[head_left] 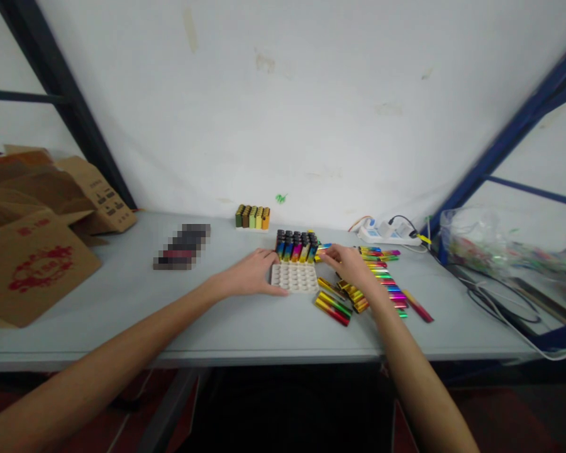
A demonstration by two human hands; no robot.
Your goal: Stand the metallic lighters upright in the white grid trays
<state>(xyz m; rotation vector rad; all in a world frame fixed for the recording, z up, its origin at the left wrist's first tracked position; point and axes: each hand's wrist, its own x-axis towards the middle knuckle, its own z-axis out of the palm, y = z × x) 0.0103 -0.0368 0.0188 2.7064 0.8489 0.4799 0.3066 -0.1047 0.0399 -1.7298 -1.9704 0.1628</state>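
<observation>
My left hand [252,274] grips the left side of a white tray [294,277], its thumb along the front edge. Rows of round hollows show in the tray's near part. Upright lighters [296,247] with black tops and shiny bodies in several colours stand at the tray's far part. Just right of them, my right hand [351,265] has its thumb and fingers pinched together; what is between them is too small to make out. Shiny colour-graded sleeves [334,307] lie loose in front of that hand, and more are spread under and beyond its wrist.
Another set of upright lighters [253,218] stands near the wall. A blurred-out dark object [183,247] lies left of it. Open cardboard boxes [40,264] fill the left end. On the right are a power strip [389,234], cables and a clear plastic bag [476,236].
</observation>
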